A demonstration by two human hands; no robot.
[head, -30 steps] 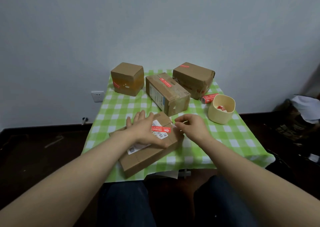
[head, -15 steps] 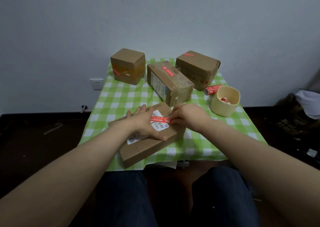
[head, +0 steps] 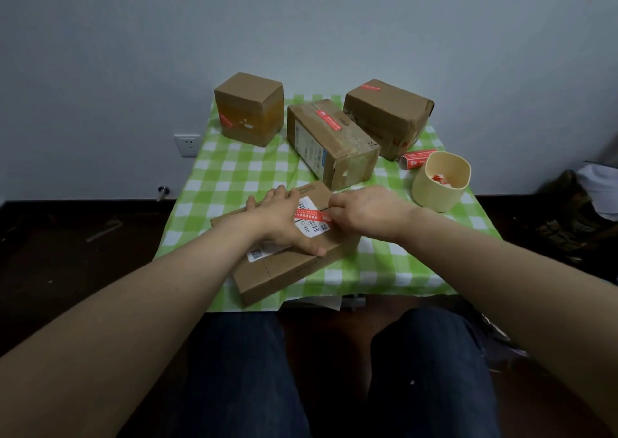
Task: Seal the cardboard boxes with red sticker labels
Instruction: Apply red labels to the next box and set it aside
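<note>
- Pinching the right end of the red sticker (head: pixel 309 215), the right hand (head: pixel 364 213) keeps its grip curled tight; fingertips hidden.
- Flat on the near box (head: pixel 284 273), the left hand (head: pixel 284 223) presses with straight fingers, touching the sticker's left end.
- Sticker lies across the box's white label (head: pixel 314 228).
- Box sits at the tabletop's (head: pixel 234 176) near edge.

A second ago the right hand (head: pixel 364 212) hung just off the 3 o'clock end of the flat cardboard box (head: pixel 291 270), its grip pinched together beside the red sticker label (head: pixel 309 216). It has since slid toward 9 o'clock onto the box top, and its curled fingertips now meet the label's 3 o'clock end.
</note>
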